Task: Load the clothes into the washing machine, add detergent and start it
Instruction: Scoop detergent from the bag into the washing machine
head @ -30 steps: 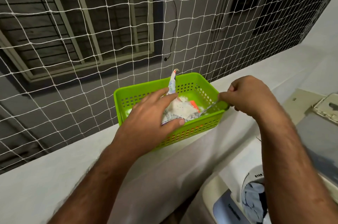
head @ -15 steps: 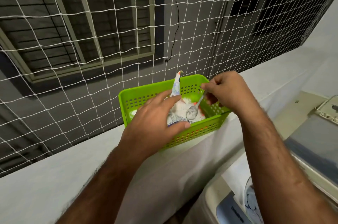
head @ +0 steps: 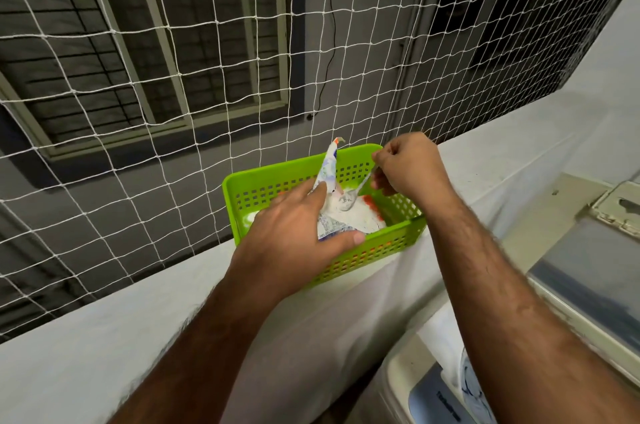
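Note:
A green perforated basket (head: pixel 374 254) sits on the white ledge. Inside it lies an opened detergent packet (head: pixel 329 170) with white powder (head: pixel 360 215) showing. My left hand (head: pixel 298 233) rests on the packet and holds it open, thumb along its near edge. My right hand (head: pixel 408 164) pinches the handle of a metal spoon (head: pixel 348 200), whose bowl dips into the powder. The washing machine (head: pixel 429 399) stands at the lower right, with clothes (head: pixel 471 385) partly visible in its opening behind my right forearm.
A white rope net (head: pixel 207 77) hangs close behind the basket, with a barred window and dark wall beyond. The white ledge (head: pixel 104 337) runs from lower left to upper right. The machine's raised lid (head: pixel 588 267) is at the right.
My right hand has moved from the basket's right rim to above it, tilting the spoon steeper into the powder. My left hand stays on the packet.

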The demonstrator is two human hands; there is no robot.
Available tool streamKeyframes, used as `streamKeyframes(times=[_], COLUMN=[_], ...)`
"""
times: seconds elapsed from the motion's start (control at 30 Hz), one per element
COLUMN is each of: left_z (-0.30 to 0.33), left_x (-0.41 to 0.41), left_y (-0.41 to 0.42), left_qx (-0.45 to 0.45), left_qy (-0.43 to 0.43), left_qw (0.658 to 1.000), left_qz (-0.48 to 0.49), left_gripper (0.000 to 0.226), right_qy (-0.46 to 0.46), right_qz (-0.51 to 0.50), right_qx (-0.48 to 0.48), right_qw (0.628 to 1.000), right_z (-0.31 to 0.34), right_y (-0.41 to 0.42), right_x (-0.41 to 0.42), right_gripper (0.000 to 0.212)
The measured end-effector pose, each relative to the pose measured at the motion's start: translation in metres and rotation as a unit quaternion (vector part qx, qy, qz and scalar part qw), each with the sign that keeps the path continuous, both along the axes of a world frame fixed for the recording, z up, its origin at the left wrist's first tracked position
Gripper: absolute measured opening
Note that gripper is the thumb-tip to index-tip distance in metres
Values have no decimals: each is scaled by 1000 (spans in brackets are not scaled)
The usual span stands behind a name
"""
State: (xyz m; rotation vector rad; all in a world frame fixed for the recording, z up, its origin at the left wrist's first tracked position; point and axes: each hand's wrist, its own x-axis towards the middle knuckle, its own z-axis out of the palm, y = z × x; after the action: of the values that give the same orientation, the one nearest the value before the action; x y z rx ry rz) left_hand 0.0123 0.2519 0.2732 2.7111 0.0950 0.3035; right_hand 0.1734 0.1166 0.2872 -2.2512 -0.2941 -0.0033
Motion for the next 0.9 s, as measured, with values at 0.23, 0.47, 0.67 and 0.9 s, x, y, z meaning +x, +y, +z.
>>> streamKeyframes(times=[0.23,0.47,0.67,0.9], left_z=[1,3,3,0], left_x=[0,-1,0,1], left_y=[0,-1,0,2], left_qx=[2,-6,-13,-28], left_qy=[1,13,10,10], left_qw=[1000,1000,1000,1000], left_qz=[-11,-8,-12,-10], left_gripper=[92,88,89,85], right_qy=[80,179,194,150], right_qz=[6,63,79,25], right_qx=[68,93,106,150], right_qw=[994,977,972,977], right_z=[-4,-6,-2,14], right_y=[10,22,22,-11], right_x=[-10,-20,-23,-24], right_gripper=[30,20,18,13])
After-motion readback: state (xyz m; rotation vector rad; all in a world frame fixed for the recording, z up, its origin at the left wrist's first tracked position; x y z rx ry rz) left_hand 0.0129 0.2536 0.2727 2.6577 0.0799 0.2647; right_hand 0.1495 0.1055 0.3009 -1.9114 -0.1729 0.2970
